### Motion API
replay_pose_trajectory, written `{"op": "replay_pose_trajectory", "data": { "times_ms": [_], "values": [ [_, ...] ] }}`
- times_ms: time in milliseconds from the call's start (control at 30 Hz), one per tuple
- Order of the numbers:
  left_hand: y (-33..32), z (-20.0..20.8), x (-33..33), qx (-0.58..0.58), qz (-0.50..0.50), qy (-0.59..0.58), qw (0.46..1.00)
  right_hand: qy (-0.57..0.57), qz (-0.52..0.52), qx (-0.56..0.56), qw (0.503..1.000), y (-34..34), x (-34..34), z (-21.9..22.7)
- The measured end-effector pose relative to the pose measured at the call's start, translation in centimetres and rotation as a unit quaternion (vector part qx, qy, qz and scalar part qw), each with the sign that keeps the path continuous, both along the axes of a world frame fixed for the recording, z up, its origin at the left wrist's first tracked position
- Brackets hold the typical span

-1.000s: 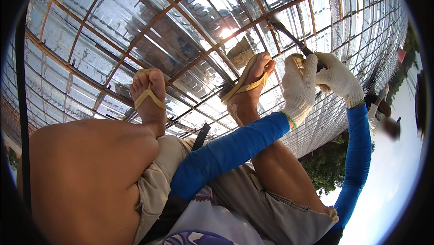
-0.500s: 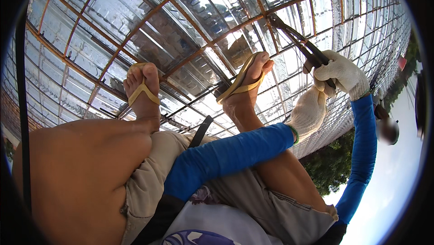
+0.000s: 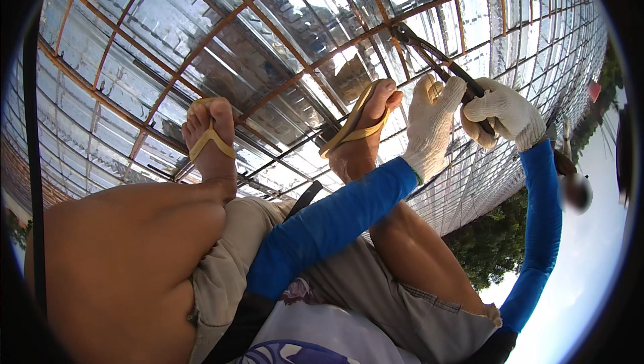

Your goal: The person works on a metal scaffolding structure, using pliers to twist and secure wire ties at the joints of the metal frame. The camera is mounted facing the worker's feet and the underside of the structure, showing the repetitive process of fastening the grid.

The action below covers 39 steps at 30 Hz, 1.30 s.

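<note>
Long dark pincers [image 3: 422,43] reach up and left to a crossing of rusty reinforcing bars [image 3: 349,43], their jaws at the crossing. My right hand [image 3: 508,110], in a white knitted glove, is closed around the right handle. My left hand [image 3: 429,126], gloved alike, is closed at the other handle, its fingers covering the handle's lower part. A thin curved line shows between the left thumb and fingers; I cannot tell whether it is wire. Both forearms wear blue sleeves.
The bar mesh spreads over shiny ribbed metal sheets [image 3: 168,8]. My feet in yellow flip-flops [image 3: 362,122] rest on the mesh. Trees [image 3: 493,236] stand beyond the right edge, and a blurred person [image 3: 575,191] is at the far right.
My left hand has moved up and left from beside my right hand to the left handle. My right hand stays on the pincers, whose jaws remain at the same crossing.
</note>
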<state>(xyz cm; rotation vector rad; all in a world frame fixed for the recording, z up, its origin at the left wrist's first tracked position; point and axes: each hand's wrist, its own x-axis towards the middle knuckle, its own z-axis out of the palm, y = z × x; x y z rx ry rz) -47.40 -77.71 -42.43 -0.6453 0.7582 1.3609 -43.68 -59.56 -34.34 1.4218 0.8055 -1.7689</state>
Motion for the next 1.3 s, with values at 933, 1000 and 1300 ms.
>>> {"op": "replay_pose_trajectory", "data": {
  "times_ms": [933, 1000, 1300],
  "values": [
    [8.0, -2.6, -2.3, -0.089, 0.237, -0.213, 0.944, -0.005, 0.614, 0.409, 0.675, -4.8, -7.1, 11.3],
    [8.2, -2.4, -2.4, -0.114, 0.212, -0.227, 0.944, -0.007, 0.604, 0.372, 0.705, -5.3, -6.6, 8.2],
    [9.0, -0.7, -4.4, -0.150, 0.171, -0.196, 0.954, -0.033, 0.603, 0.304, 0.737, -5.0, -6.9, 2.4]
  ]
}}
